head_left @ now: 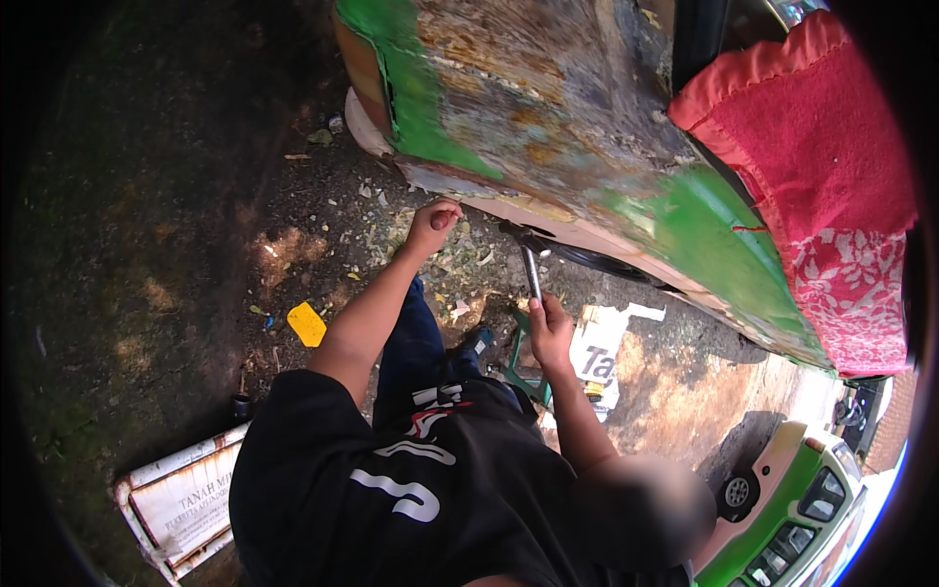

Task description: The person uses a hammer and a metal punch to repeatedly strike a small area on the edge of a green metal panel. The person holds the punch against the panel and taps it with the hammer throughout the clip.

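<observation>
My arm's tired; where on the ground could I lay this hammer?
Bare-looking patches: dark ground left of the yellow piece, above the rusty-framed sign; and sunlit ground right of the white sheet, below the vehicle panel. Crowded: littered ground between left hand and right hand.

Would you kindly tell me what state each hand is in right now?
Left hand: closed, holding a brown-handled tool.
Right hand: closed, holding a hammer.
</observation>
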### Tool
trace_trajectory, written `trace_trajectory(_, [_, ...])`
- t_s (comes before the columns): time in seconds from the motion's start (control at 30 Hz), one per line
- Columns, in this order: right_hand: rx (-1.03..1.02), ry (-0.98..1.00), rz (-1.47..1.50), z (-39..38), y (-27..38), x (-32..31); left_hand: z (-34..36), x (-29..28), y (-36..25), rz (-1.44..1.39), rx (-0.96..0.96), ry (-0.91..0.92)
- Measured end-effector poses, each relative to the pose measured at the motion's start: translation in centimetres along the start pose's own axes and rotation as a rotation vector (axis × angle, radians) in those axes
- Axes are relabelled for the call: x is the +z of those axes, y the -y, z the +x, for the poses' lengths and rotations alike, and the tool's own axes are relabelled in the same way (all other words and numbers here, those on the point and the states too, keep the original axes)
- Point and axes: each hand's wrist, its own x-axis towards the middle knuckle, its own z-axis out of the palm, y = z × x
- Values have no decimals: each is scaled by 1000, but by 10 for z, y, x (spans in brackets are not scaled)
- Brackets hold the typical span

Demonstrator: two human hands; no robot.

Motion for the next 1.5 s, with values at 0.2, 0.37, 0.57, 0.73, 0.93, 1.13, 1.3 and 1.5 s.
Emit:
trace_trajectory(0.2, [18,20,72,0,-9,-4,1,4,8,58,7,64])
trace_trajectory(0.37, [35,23,45,1,-4,-6,2,5,14,41,51,83])
trace_trajectory(0.57, [1,-6,-24,2,4,-5,4,9,13,36,-6,74])
trace_trajectory(0.73, [7,95,-214,14,7,9,9,14,9,74,-127,55])
trace_trajectory(0.93, [-331,-15,-154,20,28,31,17,15,28,-70,-276,75])
trace_trajectory(1.13, [-222,60,-351,28,11,52,20,21,25,-137,-165,76])
trace_trajectory(1.3, [-313,-49,-129,18,27,46,15,24,39,-146,-193,53])
trace_trajectory(1.5, [-274,8,-350,35,1,47,22,29,18,7,-106,80])
